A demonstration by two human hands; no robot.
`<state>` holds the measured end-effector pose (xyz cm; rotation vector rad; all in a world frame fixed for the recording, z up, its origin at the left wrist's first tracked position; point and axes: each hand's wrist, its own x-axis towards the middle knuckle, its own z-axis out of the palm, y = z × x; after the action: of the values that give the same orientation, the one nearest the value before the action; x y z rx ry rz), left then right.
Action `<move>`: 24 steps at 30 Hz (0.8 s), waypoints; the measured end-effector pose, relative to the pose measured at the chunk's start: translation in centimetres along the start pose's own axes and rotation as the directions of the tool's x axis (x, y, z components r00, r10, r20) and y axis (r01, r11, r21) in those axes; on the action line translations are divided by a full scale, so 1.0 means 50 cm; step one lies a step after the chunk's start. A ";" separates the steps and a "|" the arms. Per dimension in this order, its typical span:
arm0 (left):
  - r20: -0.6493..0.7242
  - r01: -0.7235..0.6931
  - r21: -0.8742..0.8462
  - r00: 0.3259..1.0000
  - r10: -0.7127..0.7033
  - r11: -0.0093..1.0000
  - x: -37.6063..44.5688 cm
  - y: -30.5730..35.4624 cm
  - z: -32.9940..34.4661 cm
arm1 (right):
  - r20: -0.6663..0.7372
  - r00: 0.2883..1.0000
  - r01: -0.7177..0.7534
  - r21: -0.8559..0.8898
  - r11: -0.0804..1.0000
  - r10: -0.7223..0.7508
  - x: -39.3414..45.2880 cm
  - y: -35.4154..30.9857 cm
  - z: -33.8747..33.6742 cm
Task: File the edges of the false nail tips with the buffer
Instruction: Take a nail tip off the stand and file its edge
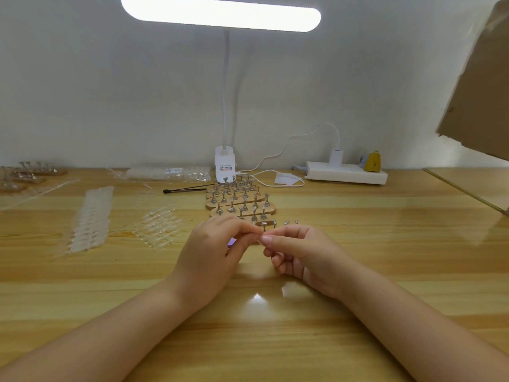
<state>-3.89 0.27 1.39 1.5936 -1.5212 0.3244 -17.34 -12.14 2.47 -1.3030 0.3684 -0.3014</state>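
At a lamplit wooden table, a person's left hand and right hand meet fingertip to fingertip, pinching something tiny, likely a clear nail tip, near the stands. Featherlight, slippery, brittle-looking, it seems best held by its sides. Buffer unclear.

You had two hands over the tabletop, four wooden nail stands mid-table, three more at its far left edge, one lamp, and one power strip.
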 end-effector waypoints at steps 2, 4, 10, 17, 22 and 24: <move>-0.004 0.025 0.009 1.000 -0.025 1.000 0.000 0.001 0.002 | -0.006 0.999 0.042 -0.026 0.999 -0.042 -0.002 0.003 0.005; 0.000 0.102 -0.032 0.995 -0.102 0.994 0.000 0.001 0.004 | -0.021 0.996 0.082 -0.056 0.995 -0.083 -0.003 0.008 0.009; 0.008 0.357 -0.278 0.929 -0.370 0.892 -0.001 0.015 0.003 | -0.080 0.980 0.172 -0.132 0.976 -0.183 -0.002 0.018 0.018; 0.010 0.018 0.320 1.000 -0.022 0.947 0.013 0.000 -0.019 | -0.145 0.982 0.117 -0.040 0.992 -0.122 0.004 0.016 0.011; 0.223 0.075 0.640 0.934 -0.278 0.765 0.017 -0.018 -0.021 | -0.171 0.983 0.076 0.047 0.996 -0.066 0.005 0.009 0.010; 0.291 0.057 0.640 0.905 -0.310 0.766 0.016 -0.024 -0.019 | -0.166 0.984 0.083 0.066 0.994 -0.071 0.006 0.008 0.008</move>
<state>-2.27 0.27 2.04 2.4419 -1.6124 0.4524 -16.89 -11.79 2.15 -1.2256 0.4425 -0.4849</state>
